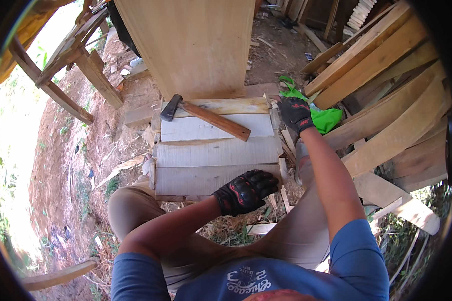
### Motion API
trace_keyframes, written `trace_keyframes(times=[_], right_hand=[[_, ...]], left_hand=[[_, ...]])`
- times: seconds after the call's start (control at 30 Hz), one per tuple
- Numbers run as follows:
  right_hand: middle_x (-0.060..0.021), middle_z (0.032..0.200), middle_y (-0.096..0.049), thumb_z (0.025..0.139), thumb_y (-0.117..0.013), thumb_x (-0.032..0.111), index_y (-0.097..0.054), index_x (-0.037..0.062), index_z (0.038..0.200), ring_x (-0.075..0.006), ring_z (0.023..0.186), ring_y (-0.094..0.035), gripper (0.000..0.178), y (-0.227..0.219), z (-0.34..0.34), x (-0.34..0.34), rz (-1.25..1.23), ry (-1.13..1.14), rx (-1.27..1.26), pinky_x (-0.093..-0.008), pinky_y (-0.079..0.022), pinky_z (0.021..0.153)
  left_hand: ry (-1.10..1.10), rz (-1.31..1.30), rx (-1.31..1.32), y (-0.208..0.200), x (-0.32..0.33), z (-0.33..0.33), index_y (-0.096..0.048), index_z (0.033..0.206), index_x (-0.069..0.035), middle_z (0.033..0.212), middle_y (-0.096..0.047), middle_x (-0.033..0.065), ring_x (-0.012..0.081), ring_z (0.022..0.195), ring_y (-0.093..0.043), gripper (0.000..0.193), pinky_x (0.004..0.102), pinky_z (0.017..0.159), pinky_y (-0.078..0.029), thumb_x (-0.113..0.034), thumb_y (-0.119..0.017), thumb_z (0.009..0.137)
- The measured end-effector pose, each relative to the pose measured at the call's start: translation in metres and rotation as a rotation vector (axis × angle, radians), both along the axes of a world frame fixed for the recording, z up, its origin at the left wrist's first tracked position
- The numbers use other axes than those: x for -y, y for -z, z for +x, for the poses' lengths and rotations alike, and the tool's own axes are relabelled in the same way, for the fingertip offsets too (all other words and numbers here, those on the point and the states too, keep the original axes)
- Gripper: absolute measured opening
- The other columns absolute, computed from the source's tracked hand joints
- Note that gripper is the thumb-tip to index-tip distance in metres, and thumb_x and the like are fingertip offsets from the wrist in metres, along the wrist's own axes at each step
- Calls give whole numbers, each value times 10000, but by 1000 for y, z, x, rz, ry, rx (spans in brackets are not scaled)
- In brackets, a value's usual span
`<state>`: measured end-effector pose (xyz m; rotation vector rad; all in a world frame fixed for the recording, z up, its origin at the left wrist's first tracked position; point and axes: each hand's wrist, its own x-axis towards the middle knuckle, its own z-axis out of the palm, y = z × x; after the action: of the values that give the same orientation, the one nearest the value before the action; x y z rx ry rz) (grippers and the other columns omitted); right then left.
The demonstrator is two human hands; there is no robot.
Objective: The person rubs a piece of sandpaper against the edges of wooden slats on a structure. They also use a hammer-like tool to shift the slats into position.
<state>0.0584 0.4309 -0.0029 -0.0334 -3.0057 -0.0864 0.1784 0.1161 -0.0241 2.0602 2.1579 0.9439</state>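
Seated low, knees either side of a stack of pale wood slats (213,150), 4 boards showing, laid flat & parallel right in front, close enough to reach w/o leaning.

Left hand (245,190), black glove w/ red trim, resting on near right corner of the closest slat; fingers curled over the edge, pressing down rather than lifting, prob. to steady the stack. Not clenched round anything separate; just bearing on the board.

Right hand (295,113), same kind of glove, stretched out past the far right end of the stack, palm down beside a bright green cloth or bag (325,119). Fingers seem loosely bent at the slat ends; can't tell if gripping a board end, the green thing, or nothing.

Hatchet (206,115) lying diagonally across the 2 farthest slats, dark head at upper left, wooden handle running down to the right, handle end near the middle of the stack. Untouched by either hand, parked on top where it stays off the dirt & within arm's reach.

Wide upright board (196,45) standing just behind the stack, touching or nearly touching its far edge. Longer planks (381,95) leaning in a fan at right, well clear of the work. Rough timber frame (70,75) at upper left on bare red soil. Chips & offcuts (258,228) scattered on the ground by the knees.
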Motion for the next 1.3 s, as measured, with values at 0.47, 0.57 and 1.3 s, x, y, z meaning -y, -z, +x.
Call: trace_keyframes(times=[0.47,0.57,1.3], right_hand=[[-217,1002,-761,1095,-424,404,-766,63,1043,-405,922,-733,486,3,-15,9,-92,-8,97,-522,-569,843],[-213,1029,-767,1089,-443,403,-781,81,1056,-399,932,-740,468,13,-20,15,-64,-42,120,-520,-571,853],[-176,994,-776,944,-571,207,-776,90,1002,-348,971,-753,243,22,-62,33,61,-82,45,-493,-590,829]], left_hand=[[-30,25,-52,1,-1,-2,-640,1414,-106,1419,-633,133,317,1352,-586,596,461,1167,-463,-305,-781,870],[-14,-6,-9,-3,-4,-3,-645,1410,-108,1409,-635,132,317,1344,-590,597,461,1159,-472,-281,-786,857],[-11,22,-11,-7,-3,-7,-673,1374,-80,1423,-644,133,329,1340,-599,529,473,1165,-473,-182,-750,860]])
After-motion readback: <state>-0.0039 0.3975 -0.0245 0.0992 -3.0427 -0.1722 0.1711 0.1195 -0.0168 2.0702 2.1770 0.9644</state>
